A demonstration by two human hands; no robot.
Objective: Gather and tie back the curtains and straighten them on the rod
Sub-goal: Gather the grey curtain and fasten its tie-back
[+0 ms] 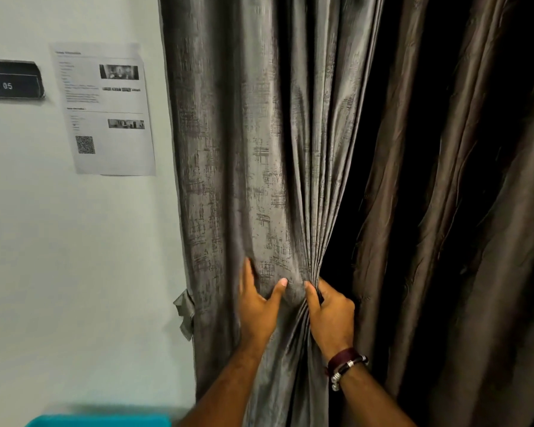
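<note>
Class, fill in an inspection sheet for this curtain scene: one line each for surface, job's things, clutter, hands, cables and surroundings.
Surface: pale wall left of the curtains.
Job's things: grey curtain bunched into folds at hand height; brown curtain hangs loose to the right, with a dark gap between them; fabric tie-back hangs at the grey curtain's left edge, unused.
Clutter: teal object at bottom edge, unclear what.
Hands: left hand presses on the grey curtain, thumb spread; right hand grips the gathered folds; bracelets on that wrist.
Cables: nothing seen.
Surroundings: printed sheet and dark sign on the wall.
</note>
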